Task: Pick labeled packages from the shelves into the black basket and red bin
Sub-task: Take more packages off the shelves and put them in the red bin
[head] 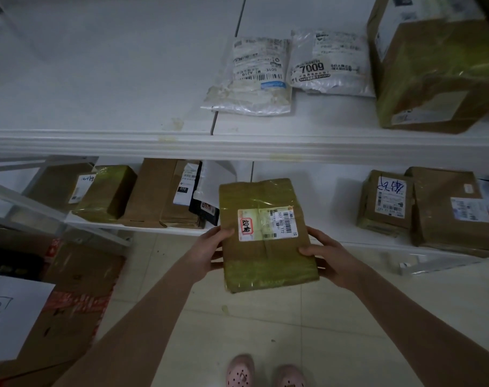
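I hold a flat brown cardboard package (265, 236) wrapped in yellowish tape, label side up, in front of the lower shelf (335, 191). My left hand (209, 251) grips its left edge with the thumb on top. On the right edge, my right hand (328, 254) grips it the same way. The white label carries a barcode and a red-marked sticker. No black basket or red bin is in view.
The upper shelf (98, 141) holds two white poly mailers (251, 76) and a big taped box (433, 68). Several brown boxes (142, 194) stand on the lower shelf at left, two more (433, 208) at right. Cardboard cartons (70, 297) sit on the floor at left.
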`<act>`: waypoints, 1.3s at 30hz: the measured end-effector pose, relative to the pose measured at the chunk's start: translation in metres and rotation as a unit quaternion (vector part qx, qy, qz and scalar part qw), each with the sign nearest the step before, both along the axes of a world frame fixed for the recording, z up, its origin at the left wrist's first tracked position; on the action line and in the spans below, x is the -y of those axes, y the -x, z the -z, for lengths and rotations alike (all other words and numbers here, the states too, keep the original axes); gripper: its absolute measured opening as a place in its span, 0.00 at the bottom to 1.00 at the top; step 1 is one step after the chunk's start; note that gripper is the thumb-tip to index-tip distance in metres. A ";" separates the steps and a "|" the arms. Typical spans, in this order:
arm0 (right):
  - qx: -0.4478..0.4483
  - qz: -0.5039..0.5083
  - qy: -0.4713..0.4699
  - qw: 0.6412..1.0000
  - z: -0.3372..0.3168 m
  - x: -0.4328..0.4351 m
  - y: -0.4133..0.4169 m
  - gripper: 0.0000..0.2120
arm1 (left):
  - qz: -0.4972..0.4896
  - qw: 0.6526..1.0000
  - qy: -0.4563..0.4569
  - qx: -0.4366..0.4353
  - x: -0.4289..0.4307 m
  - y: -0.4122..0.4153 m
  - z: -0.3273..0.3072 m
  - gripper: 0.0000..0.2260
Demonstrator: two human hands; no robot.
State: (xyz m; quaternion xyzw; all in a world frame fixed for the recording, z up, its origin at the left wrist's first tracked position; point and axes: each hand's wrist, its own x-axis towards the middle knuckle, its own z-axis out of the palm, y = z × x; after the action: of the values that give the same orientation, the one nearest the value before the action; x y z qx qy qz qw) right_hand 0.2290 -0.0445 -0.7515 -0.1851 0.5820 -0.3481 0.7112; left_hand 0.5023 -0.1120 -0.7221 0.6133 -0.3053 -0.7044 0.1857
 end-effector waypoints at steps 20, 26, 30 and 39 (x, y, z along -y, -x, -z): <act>0.123 0.138 -0.077 0.980 0.001 -0.026 -0.074 0.26 | -0.223 0.973 -0.010 -0.052 -0.044 0.014 0.004 0.25; 0.075 0.060 -0.058 0.994 -0.019 -0.023 -0.063 0.27 | -0.302 0.947 0.091 0.065 -0.042 -0.055 -0.024 0.26; -0.032 -0.007 -0.034 0.999 -0.040 -0.014 -0.081 0.26 | -0.279 0.948 0.123 0.093 -0.056 -0.077 -0.048 0.21; -0.148 -0.041 0.057 0.987 -0.080 -0.007 -0.150 0.27 | -0.358 0.916 0.127 0.130 -0.113 -0.131 -0.083 0.18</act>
State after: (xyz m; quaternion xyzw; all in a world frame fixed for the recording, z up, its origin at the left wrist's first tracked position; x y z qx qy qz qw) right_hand 0.3793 -0.0371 -0.6714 -0.2984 0.6520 -0.3197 0.6193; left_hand 0.6330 0.0008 -0.6387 0.7387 -0.1742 -0.4603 0.4605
